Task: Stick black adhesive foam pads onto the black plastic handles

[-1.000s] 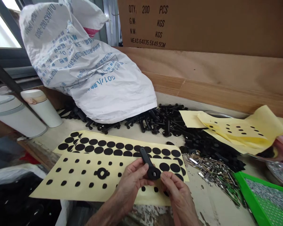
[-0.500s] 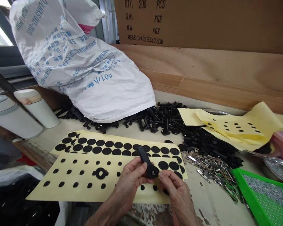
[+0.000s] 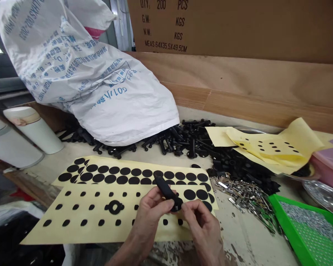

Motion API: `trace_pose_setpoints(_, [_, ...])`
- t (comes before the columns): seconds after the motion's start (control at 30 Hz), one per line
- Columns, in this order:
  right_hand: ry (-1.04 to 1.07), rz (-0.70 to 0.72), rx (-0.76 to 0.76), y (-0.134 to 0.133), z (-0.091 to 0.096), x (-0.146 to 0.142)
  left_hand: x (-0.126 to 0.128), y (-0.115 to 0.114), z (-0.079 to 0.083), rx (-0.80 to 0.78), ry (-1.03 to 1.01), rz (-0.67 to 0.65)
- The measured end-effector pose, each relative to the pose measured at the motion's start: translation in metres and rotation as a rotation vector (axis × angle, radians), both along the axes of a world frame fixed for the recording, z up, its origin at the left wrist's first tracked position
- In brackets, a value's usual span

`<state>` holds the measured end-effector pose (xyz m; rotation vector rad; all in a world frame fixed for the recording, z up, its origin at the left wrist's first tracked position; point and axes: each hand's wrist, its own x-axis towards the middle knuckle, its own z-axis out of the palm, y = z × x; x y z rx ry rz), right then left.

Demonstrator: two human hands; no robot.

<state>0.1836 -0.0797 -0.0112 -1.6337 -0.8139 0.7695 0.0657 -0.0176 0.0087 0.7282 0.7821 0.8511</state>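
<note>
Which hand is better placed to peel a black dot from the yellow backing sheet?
The right hand, probably: its fingers sit close to the black dots on the yellow backing sheet, while the left hand is wrapped around the black plastic lever.

The one head-worn view looks forward and down from close above the hands (image 3: 151, 218), across the worktop (image 3: 246, 232) toward a cardboard carton (image 3: 211, 26).

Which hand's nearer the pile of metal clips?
Right. The right hand is left of the pile of metal clips, not touching it; the left hand, holding the black plastic lever, is farther left.
</note>
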Motion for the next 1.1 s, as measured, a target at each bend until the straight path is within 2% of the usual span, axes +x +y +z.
trace_pose_setpoints(0.2, [-0.536,-0.066,0.151,-0.001,0.0,-0.008,0.003,-0.004,-0.001,0.053,0.08,0.09])
trace_pose_setpoints(0.3, [-0.719,-0.104,0.083,-0.003,0.0,-0.01,0.002,-0.003,-0.001,0.036,0.097,0.053])
trace_pose_setpoints(0.37, [-0.746,-0.106,-0.001,-0.004,0.001,-0.007,0.0,-0.002,-0.001,0.024,0.061,0.008])
trace_pose_setpoints(0.43, [-0.624,-0.084,-0.051,-0.004,0.002,-0.001,-0.002,-0.001,-0.001,0.008,0.013,-0.01])
trace_pose_setpoints(0.5, [-0.375,-0.07,-0.081,-0.004,0.004,0.005,-0.003,0.0,-0.002,-0.024,-0.013,-0.01])
trace_pose_setpoints(0.6, [-0.114,-0.007,-0.048,-0.002,0.007,0.007,-0.002,-0.001,-0.003,-0.055,-0.042,-0.044])
trace_pose_setpoints(0.7, [-0.116,0.122,0.044,0.0,0.012,0.0,0.0,-0.005,-0.002,-0.046,-0.079,-0.075])
trace_pose_setpoints(0.77, [-0.104,0.17,0.054,0.001,0.015,-0.005,-0.001,-0.009,0.001,-0.024,-0.062,-0.074])
trace_pose_setpoints(0.9, [0.037,0.184,0.016,0.0,0.015,-0.012,-0.01,-0.017,0.009,0.017,0.066,-0.038])
trace_pose_setpoints(1.1, [0.296,0.195,0.082,-0.007,0.015,-0.041,-0.036,-0.024,0.019,0.016,-0.028,0.005])
